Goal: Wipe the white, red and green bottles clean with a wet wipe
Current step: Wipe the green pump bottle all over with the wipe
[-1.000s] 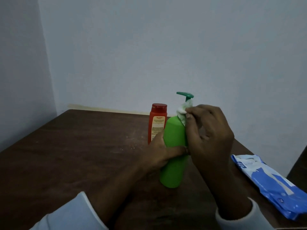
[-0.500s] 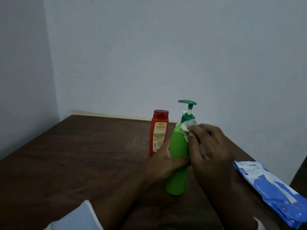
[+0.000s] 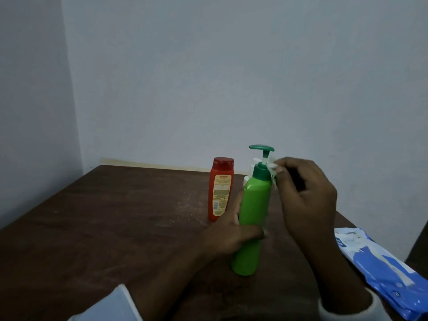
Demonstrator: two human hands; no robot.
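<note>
Near rt edge of table [image 3: 115, 228]: L hand [image 3: 228, 237] round green bottle [image 3: 253, 205]; R hand [image 3: 305, 200], pinch on wipe [image 3: 273, 172]

Left hand [image 3: 228, 237] wraps the green bottle [image 3: 253, 212] at mid-height, thumb laid across the front and fingers curling round the far side. Its forearm reaches in from the lower left out of a pale sleeve [image 3: 111, 306]. Right hand [image 3: 308, 202] sits higher, by the bottle's shoulder. Its fingertips pinch a wipe [image 3: 273, 173] against it, knuckles bent, back of the hand to the camera.
</note>
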